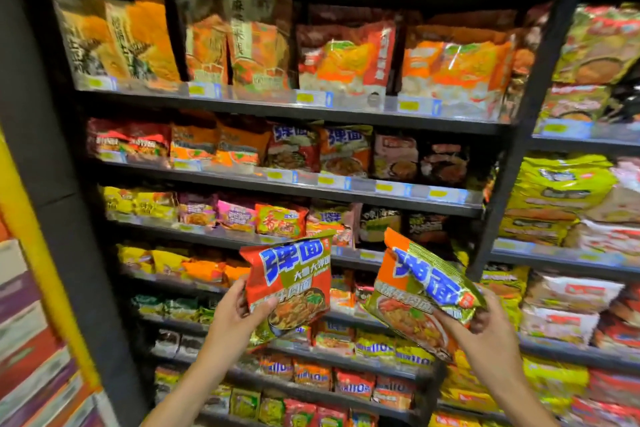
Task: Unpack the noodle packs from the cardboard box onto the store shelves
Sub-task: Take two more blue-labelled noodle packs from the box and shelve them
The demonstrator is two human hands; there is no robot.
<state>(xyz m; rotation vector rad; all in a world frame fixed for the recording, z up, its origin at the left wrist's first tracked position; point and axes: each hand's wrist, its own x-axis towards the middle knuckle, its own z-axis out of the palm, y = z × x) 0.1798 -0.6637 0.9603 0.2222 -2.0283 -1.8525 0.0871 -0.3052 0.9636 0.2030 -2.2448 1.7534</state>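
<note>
My left hand (234, 314) grips a red noodle pack (291, 284) with blue lettering by its lower left edge, held upright in front of the shelves. My right hand (485, 329) grips a second pack, orange and green (420, 291), tilted to the right, with the thumb on its front. Both packs hang in the air before the black shelf unit (287, 185). Matching packs with blue lettering (294, 149) stand on the second shelf from the top row in view. The cardboard box is not in view.
Every shelf is crowded with noodle packs, with price tags (332, 181) along the edges. A black upright post (519, 135) divides this unit from another stocked unit on the right (568, 198). A yellow and black pillar (38, 218) stands at the left.
</note>
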